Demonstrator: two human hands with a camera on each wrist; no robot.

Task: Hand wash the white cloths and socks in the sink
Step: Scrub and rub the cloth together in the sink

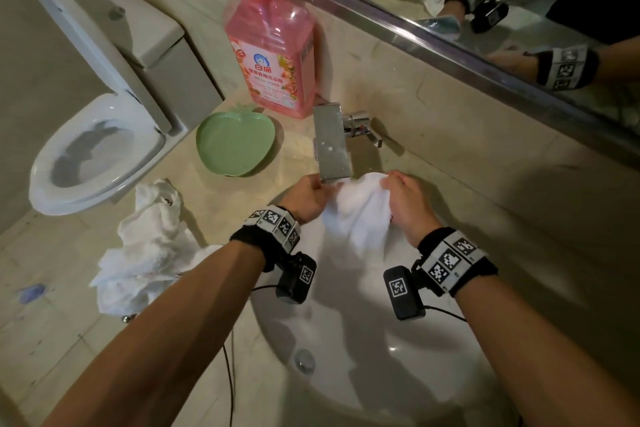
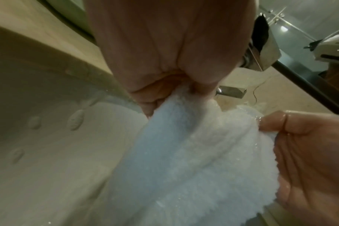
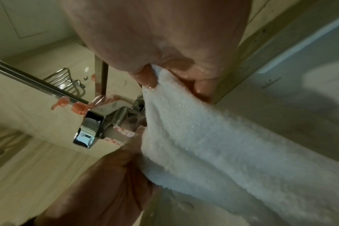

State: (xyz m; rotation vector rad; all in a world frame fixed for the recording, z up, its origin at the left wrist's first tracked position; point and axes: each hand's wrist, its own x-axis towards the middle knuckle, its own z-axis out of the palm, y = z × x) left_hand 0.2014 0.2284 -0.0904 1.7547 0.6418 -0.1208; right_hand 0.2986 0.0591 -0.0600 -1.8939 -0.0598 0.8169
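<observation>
Two hands (image 1: 356,199), fluffy white cloth (image 1: 360,218)

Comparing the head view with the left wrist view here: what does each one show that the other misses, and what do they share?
Only the head view shows the pink soap bottle, the green apple-shaped dish, the toilet, the pile of white cloths on the counter, and the sink drain.

Only the left wrist view shows, close up, the cloth's wet terry texture and water drops on the sink wall.

Both show the left hand and right hand gripping the white cloth beneath the faucet.
</observation>
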